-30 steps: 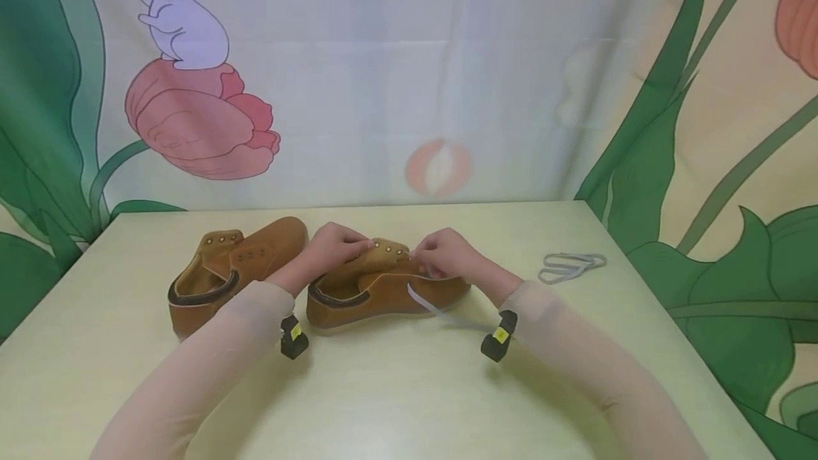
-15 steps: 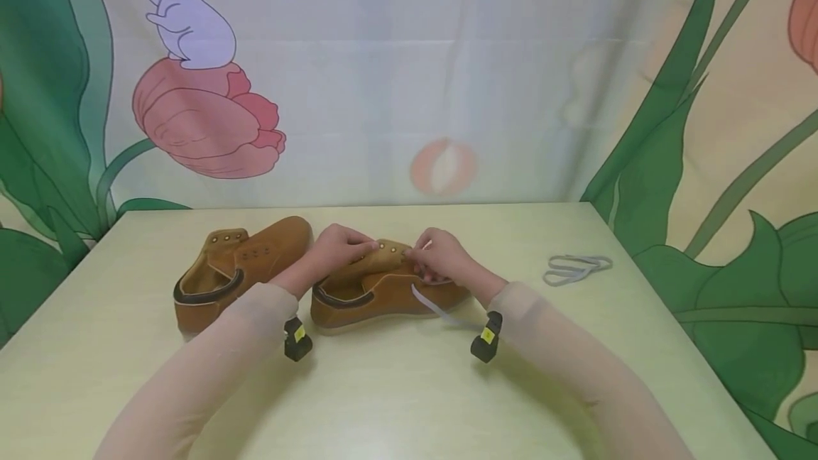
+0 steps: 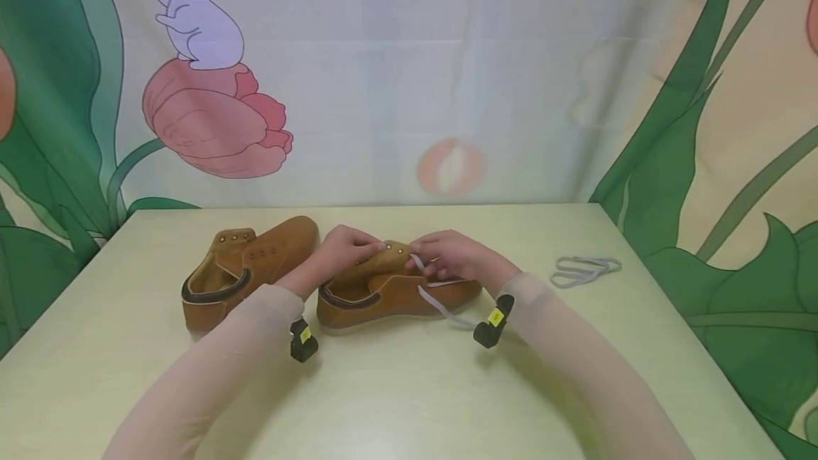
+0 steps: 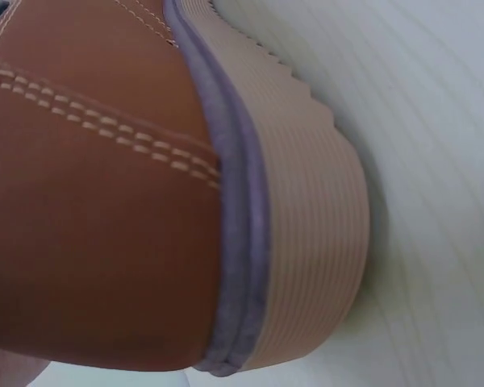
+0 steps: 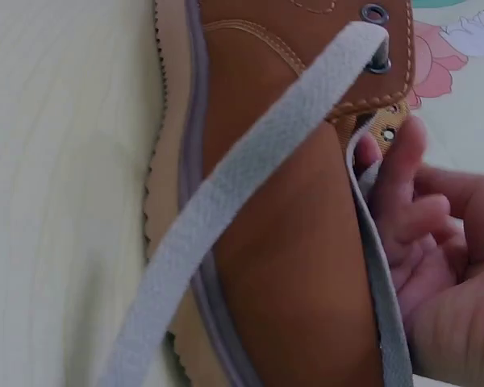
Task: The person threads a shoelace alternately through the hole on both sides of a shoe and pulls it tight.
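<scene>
A brown leather shoe (image 3: 399,298) lies in the middle of the table, toe to the right. My left hand (image 3: 345,248) pinches the rear of its raised far eyelet flap (image 3: 397,253). At the flap's front end, my right hand (image 3: 455,255) pinches a flat grey shoelace (image 3: 417,262); its fingertips are partly hidden. In the right wrist view the shoelace (image 5: 250,173) comes out of a near-side eyelet (image 5: 377,64) and hangs across the shoe's side. Another stretch runs along the opening beside my fingers (image 5: 423,218). The left wrist view shows the shoe's heel (image 4: 105,234) and ridged sole.
A second brown shoe (image 3: 281,247), without a lace, stands to the left, partly behind my left arm. Another grey shoelace (image 3: 584,270) lies loosely folded at the right. A printed curtain (image 3: 358,91) hangs behind the table's (image 3: 383,396) back edge.
My right hand has shifted and its fingers have spread somewhat; a short piece of shoelace now shows at the flap's front end. The left hand keeps its hold. The head view has turned slightly left.
</scene>
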A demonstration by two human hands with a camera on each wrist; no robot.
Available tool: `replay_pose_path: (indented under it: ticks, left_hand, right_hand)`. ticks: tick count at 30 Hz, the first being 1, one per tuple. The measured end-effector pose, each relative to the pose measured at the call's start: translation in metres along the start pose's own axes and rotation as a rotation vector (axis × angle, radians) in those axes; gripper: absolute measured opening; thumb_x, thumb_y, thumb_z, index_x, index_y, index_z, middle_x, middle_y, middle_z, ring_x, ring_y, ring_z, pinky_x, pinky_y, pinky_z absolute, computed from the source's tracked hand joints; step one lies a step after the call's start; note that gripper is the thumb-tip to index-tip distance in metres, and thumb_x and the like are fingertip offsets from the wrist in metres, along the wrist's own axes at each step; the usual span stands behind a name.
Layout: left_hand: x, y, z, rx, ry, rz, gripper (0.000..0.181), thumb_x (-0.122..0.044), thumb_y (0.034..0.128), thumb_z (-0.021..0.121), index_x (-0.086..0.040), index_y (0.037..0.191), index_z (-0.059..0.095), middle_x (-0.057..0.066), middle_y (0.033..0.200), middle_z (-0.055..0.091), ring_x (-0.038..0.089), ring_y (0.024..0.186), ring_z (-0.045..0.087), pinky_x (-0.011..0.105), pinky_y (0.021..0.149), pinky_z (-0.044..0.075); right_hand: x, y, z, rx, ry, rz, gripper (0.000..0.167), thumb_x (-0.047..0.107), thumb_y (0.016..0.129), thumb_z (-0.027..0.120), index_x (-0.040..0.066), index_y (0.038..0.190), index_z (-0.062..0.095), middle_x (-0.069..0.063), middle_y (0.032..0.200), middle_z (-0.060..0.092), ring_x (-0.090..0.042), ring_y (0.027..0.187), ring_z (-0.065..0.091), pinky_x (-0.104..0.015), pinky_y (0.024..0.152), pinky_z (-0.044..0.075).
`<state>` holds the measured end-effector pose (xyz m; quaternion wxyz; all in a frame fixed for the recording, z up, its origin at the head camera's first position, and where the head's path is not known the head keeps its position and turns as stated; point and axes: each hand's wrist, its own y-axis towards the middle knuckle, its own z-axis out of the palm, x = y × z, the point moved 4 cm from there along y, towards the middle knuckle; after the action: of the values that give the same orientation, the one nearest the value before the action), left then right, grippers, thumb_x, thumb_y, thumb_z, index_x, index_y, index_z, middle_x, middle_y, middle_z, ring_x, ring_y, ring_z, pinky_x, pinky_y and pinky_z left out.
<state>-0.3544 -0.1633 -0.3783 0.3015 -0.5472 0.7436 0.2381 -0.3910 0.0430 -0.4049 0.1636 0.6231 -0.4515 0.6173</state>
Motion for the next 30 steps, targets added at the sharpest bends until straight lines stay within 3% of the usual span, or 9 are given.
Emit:
replay_pose_path:
  ticks: [5,9,13,16,23,30]
  left_hand:
    - [-0.006,0.001,0.000,-0.016,0.038,0.022,0.031,-0.026,0.1018,0.063,-0.002,0.117,0.076,0.015,0.107,0.078,0.021,0.090,0.059,0.032,0.084,0.049]
    - [-0.010,0.001,-0.002,-0.019,0.045,0.026,0.031,-0.025,0.1023,0.063,-0.002,0.118,0.076,0.017,0.112,0.077,0.023,0.094,0.061,0.039,0.091,0.053]
    - [-0.008,0.000,-0.002,-0.022,0.051,0.016,0.033,-0.026,0.1026,0.062,-0.001,0.119,0.075,0.018,0.118,0.076,0.028,0.105,0.067,0.046,0.100,0.054]
    - [-0.006,0.001,0.000,-0.020,0.055,0.008,0.034,-0.027,0.1028,0.062,-0.001,0.121,0.074,0.018,0.121,0.075,0.029,0.111,0.068,0.048,0.104,0.053]
    - [-0.006,-0.002,0.003,-0.022,0.055,0.007,0.034,-0.027,0.1030,0.061,-0.001,0.121,0.074,0.018,0.121,0.075,0.034,0.119,0.068,0.049,0.106,0.052]
    - [-0.004,-0.004,0.003,-0.023,0.062,0.005,0.035,-0.027,0.1035,0.060,-0.001,0.122,0.073,0.019,0.123,0.074,0.035,0.121,0.067,0.050,0.107,0.052]
  right_hand:
    - [0.009,-0.006,-0.011,-0.136,0.023,0.018,0.038,0.022,0.106,0.051,0.002,0.138,0.061,0.004,0.086,0.072,-0.002,0.058,0.060,-0.015,0.050,0.039]
    - [0.026,-0.010,-0.022,-0.250,-0.062,-0.030,0.036,0.021,0.106,0.051,0.003,0.134,0.065,-0.003,0.102,0.071,-0.003,0.063,0.062,-0.017,0.053,0.042]
    - [0.044,-0.015,-0.036,-0.306,-0.084,-0.084,0.035,0.022,0.108,0.048,0.002,0.133,0.065,-0.007,0.119,0.067,-0.001,0.072,0.062,-0.017,0.059,0.044]
    - [0.055,-0.020,-0.047,-0.320,-0.039,-0.108,0.034,0.022,0.110,0.046,0.001,0.129,0.064,-0.004,0.120,0.065,0.000,0.075,0.063,-0.016,0.061,0.044]
    - [0.072,-0.035,-0.077,-0.361,0.162,-0.146,0.020,0.021,0.111,0.042,0.011,0.105,0.057,0.008,0.097,0.069,-0.002,0.071,0.068,-0.016,0.063,0.047]
    - [0.082,-0.047,-0.109,-0.481,0.302,-0.169,0.018,0.021,0.111,0.040,0.009,0.111,0.054,0.001,0.101,0.067,-0.003,0.077,0.071,-0.016,0.074,0.057]
